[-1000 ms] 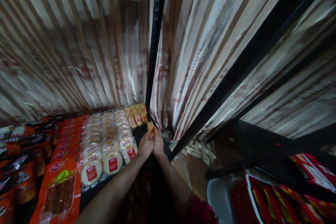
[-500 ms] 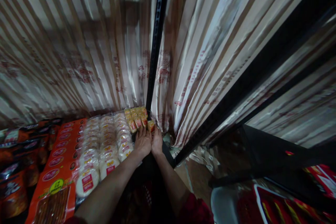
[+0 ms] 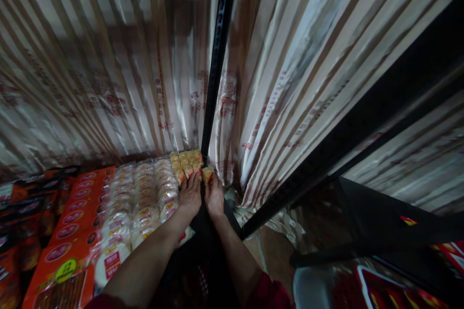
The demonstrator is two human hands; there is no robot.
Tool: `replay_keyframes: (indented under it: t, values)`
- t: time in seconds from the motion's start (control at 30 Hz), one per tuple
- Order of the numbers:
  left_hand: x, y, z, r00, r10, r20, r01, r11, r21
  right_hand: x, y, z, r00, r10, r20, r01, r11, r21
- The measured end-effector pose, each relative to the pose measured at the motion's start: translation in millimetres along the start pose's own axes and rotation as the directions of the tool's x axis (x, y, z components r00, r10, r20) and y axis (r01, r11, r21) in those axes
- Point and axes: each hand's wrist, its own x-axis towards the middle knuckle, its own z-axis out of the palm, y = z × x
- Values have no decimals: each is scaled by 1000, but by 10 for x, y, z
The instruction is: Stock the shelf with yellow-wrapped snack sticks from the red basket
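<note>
Small yellow wrapped packs (image 3: 185, 158) stand in short rows at the back corner of the dark shelf. My left hand (image 3: 190, 196) lies against the front of these rows, its fingers stretched out on the nearest packs. Just to the right, my right hand (image 3: 215, 196) has its fingers around a single yellow pack (image 3: 207, 174) beside the black upright post. Rows of clear-wrapped round white cakes (image 3: 146, 203) lie left of my left hand, partly under my left forearm.
An orange display box (image 3: 68, 222) and dark orange bags (image 3: 31, 217) are at the left. A black perforated post (image 3: 216, 58) rises behind my hands before striped plastic curtains (image 3: 126, 82). At lower right are a lower shelf and red packages (image 3: 395, 297).
My hands have moved a little apart, the left one leftward along the yellow rows. The whole view has shifted slightly.
</note>
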Motion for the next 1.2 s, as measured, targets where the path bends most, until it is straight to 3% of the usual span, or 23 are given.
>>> replay_keyframes:
  t: [0.3, 0.53, 0.93, 1.1, 1.2]
  values:
    - [-5, -15, -75, 999, 5, 42, -6, 1000, 14, 205, -103, 27, 997, 28, 68, -19, 991, -133]
    - [-3, -32, -15, 999, 17, 28, -18, 999, 33, 411, -179, 15, 993, 90, 73, -74, 976, -203]
    - [9, -11, -68, 999, 32, 31, -34, 998, 53, 556, -217, 68, 966, 166, 199, -104, 952, -286]
    - [17, 0, -45, 999, 36, 25, -37, 997, 62, 559, -162, 103, 966, 109, 234, -50, 969, -243]
    - [31, 0, -20, 1000, 27, 5, -27, 998, 57, 520, -71, 168, 984, 28, 178, 3, 985, -172]
